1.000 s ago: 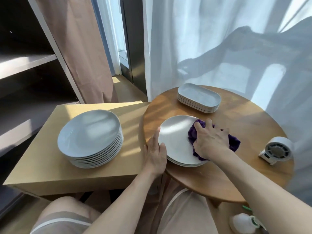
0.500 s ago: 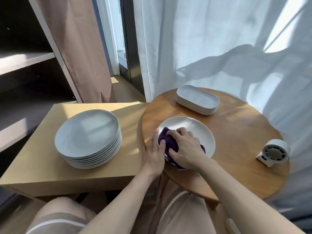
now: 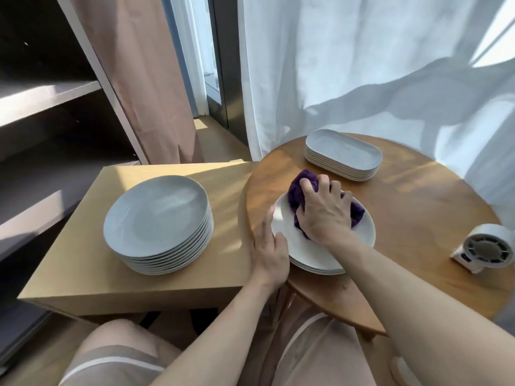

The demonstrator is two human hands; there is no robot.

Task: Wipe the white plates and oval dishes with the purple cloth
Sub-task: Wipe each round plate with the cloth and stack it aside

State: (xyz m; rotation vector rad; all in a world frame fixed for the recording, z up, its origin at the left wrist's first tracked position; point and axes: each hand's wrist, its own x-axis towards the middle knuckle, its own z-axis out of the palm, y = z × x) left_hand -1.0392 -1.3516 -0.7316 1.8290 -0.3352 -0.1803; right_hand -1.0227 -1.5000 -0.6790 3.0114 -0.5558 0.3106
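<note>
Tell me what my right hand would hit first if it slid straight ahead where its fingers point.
Ahead of the right hand lies bare round wooden table, then probably the left end of the stack of white oval dishes; depth is unclear, so it might narrowly miss.

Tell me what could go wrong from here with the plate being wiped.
1. The short plate stack under the purple cloth sits near the round table's near edge. A hard stroke by the right hand might slide it off, with only the left hand bracing the rim.
2. The cloth overhangs the plate's far rim, fairly close to the oval dishes; a long forward stroke may nudge them.
</note>
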